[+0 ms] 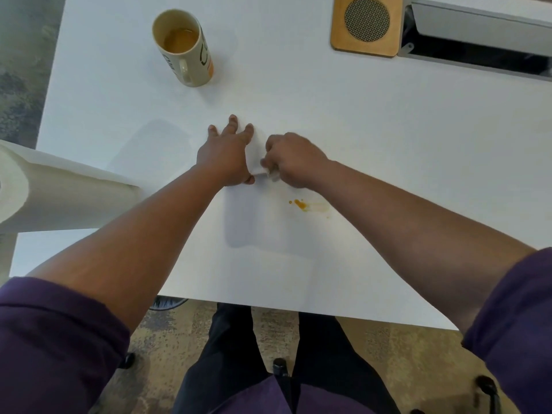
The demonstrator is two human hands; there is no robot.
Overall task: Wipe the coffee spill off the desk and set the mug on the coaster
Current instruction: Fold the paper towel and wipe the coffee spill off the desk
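A white paper towel sheet is pinned flat under the spread fingers of the left hand and pinched at its near edge by the curled right hand. One coffee spill is seen just nearer than the right hand, uncovered. One mug (part filled) stands far left on the desk, well apart from one coaster at the far edge. Bare desk lies between them. One paper towel roll overhangs the left edge.

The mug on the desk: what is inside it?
The mug holds a little brownish coffee at the bottom, well below the rim. Its near inner wall hides part of the bottom, so the rest cannot be seen.
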